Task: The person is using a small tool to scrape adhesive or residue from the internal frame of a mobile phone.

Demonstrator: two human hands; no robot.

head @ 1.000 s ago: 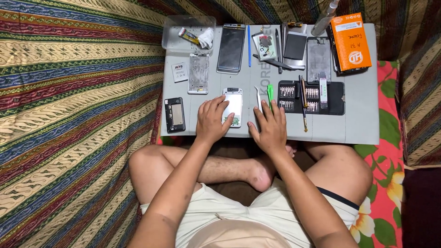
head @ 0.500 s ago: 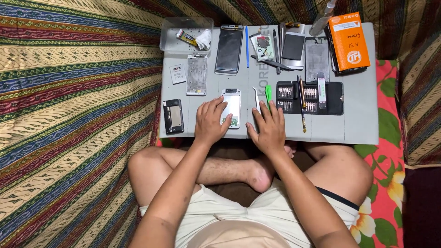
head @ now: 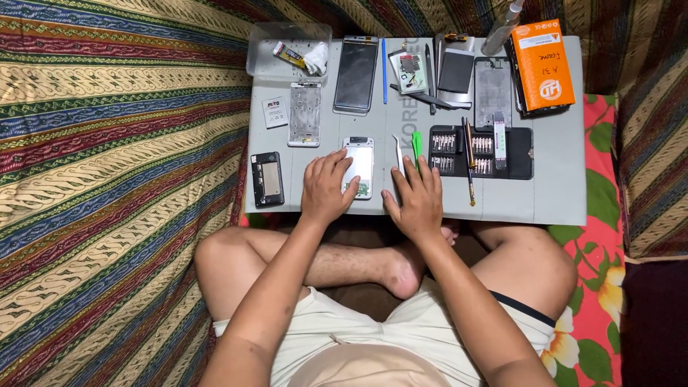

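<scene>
I sit cross-legged in front of a grey work mat [head: 552, 193]. My left hand [head: 326, 190] lies flat on the mat with its fingers resting on the left edge of a white phone body [head: 360, 166]. My right hand [head: 416, 201] rests palm down beside it, fingers spread, fingertips by metal tweezers [head: 398, 154] and a green pry tool [head: 417, 145]. Neither hand grips anything.
On the mat lie a black phone frame [head: 267, 179], a silver frame [head: 304, 115], a phone screen [head: 356, 74], a clear plastic tray [head: 288, 50], a black screwdriver bit set [head: 481, 152], an orange box [head: 543, 64] and a small bottle [head: 499, 29]. Striped cloth surrounds it.
Both hands stay where they were on the mat; only the camera view has shifted slightly.
</scene>
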